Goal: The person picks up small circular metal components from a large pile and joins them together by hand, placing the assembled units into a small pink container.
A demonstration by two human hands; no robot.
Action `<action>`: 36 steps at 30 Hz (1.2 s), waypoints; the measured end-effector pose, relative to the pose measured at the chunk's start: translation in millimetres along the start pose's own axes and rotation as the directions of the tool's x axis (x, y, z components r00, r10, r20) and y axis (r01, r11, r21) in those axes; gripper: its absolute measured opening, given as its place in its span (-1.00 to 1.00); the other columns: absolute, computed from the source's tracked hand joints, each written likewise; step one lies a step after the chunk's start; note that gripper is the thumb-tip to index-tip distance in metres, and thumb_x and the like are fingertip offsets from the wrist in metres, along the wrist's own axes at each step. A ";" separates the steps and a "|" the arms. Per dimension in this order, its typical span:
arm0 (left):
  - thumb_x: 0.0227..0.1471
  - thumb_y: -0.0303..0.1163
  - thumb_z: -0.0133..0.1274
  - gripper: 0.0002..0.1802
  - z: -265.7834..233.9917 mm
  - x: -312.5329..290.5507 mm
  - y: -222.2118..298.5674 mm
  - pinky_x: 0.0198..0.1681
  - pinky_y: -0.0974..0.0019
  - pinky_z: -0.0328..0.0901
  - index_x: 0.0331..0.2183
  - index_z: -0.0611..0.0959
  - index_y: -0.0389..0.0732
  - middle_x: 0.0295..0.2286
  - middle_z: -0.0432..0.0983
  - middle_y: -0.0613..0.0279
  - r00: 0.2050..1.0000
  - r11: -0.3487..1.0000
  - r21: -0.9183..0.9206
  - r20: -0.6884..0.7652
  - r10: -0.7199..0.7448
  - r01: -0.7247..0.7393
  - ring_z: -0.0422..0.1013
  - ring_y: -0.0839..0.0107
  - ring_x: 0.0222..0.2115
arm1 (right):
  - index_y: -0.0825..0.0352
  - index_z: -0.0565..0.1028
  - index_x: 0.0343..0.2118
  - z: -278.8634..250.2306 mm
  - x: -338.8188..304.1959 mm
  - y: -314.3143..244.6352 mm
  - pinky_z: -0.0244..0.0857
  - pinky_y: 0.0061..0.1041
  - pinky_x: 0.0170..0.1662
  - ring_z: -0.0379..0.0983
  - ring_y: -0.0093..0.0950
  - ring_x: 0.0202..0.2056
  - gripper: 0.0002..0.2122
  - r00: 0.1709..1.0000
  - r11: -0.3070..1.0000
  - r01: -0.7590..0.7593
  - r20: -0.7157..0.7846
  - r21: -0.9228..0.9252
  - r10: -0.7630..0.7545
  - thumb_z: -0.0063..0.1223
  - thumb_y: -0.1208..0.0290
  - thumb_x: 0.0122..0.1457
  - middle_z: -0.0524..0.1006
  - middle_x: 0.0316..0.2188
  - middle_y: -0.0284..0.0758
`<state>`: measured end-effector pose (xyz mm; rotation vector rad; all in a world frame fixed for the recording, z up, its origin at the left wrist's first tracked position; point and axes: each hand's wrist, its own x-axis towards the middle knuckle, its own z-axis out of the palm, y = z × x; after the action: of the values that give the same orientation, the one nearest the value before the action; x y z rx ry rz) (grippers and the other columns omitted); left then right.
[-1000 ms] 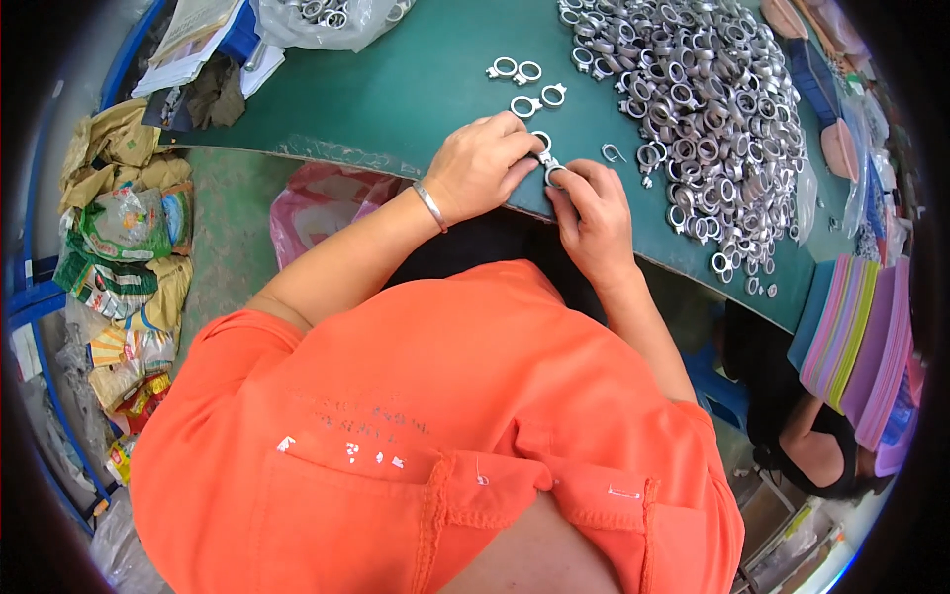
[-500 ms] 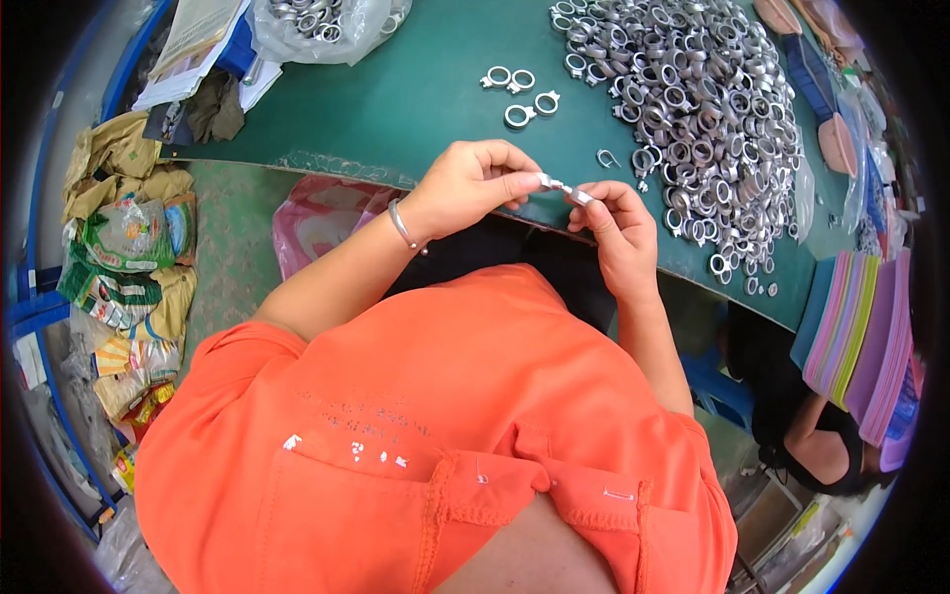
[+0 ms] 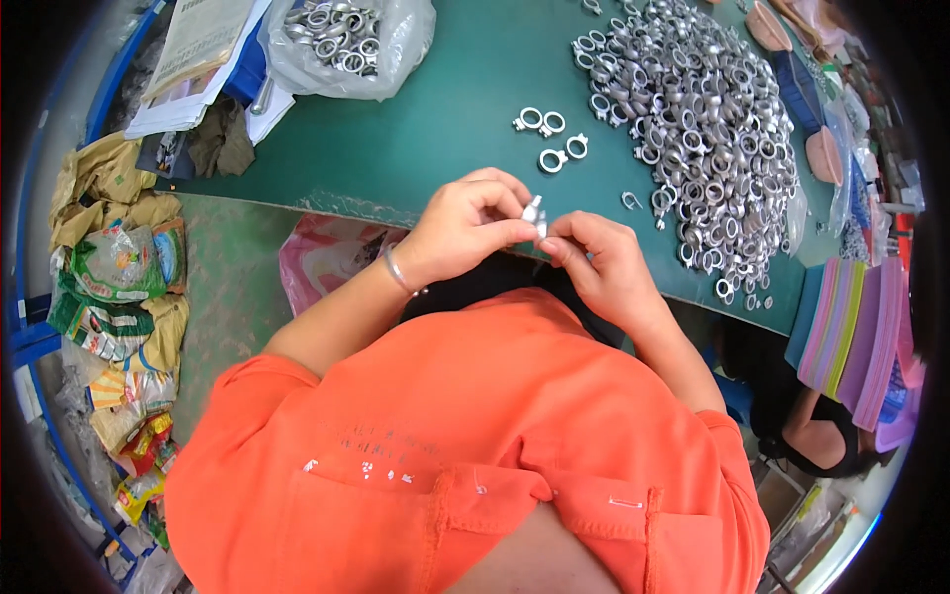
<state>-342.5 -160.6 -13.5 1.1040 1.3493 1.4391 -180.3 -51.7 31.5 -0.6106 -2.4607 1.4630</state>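
Observation:
Above the near edge of the green table [image 3: 396,148], both my hands meet at a small silvery metal ring part [image 3: 535,212]. My left hand [image 3: 465,230] pinches it between thumb and fingers. From the other side, the thumb and fingers of my right hand [image 3: 602,265] close on its lower end. The fingers partly cover the part, so its full shape is hidden. Two joined pairs of metal rings [image 3: 540,122] lie on the table just beyond my hands. A small open U-shaped metal piece [image 3: 631,200] rests to the right of them.
A large heap of metal rings [image 3: 708,139] covers the table's right side. At the back left are a clear plastic bag [image 3: 396,49] of rings and some papers [image 3: 203,45]. Striped foam sheets [image 3: 836,332] stand at right, near another person [image 3: 816,436]. Sacks [image 3: 119,277] line the left.
My hands have drawn closer together, and the metal ring part has turned more upright between them. The whole view has shifted, with the table lower in it.

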 end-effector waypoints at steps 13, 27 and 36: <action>-0.08 -0.60 0.10 -0.78 -14.6 -3.9 12.2 -0.23 0.47 0.33 -0.29 0.52 -0.34 -0.28 0.45 0.17 0.992 0.894 -0.446 -0.125 -0.012 -0.046 0.39 0.51 -0.35 | 0.48 0.48 -0.41 36.2 30.7 14.0 0.33 -0.64 -0.29 0.41 -0.61 -0.35 -0.91 0.987 0.839 -0.002 -0.136 0.543 0.090 0.09 0.56 0.06 0.48 -0.33 -0.33; 0.05 -0.49 -0.02 -0.81 26.2 20.2 16.0 -0.40 0.46 0.38 -0.25 0.49 -0.35 -0.42 0.49 0.18 0.931 0.755 -0.613 -0.083 -0.356 0.234 0.44 0.49 -0.49 | 0.49 0.48 -0.37 0.2 4.6 35.4 0.35 -0.54 -0.11 0.40 -0.50 -0.21 -0.83 0.961 0.801 0.135 -0.272 0.584 0.037 0.13 0.74 -0.08 0.42 -0.22 -0.24; 0.00 -0.53 0.02 -0.85 45.0 45.8 12.0 -0.44 0.46 0.41 -0.31 0.49 -0.36 -0.43 0.48 0.15 0.915 0.812 -0.516 -0.121 -0.386 0.274 0.45 0.50 -0.49 | 0.41 0.52 -0.45 -15.5 13.1 62.3 0.31 -0.57 -0.20 0.43 -0.46 -0.24 -0.87 0.919 0.916 0.249 -0.376 0.316 -0.120 0.17 0.67 -0.12 0.51 -0.27 -0.23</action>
<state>-310.3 -105.8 2.0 0.3594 1.1556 1.5466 -171.0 -7.4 -15.8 -0.4902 -1.8647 1.5209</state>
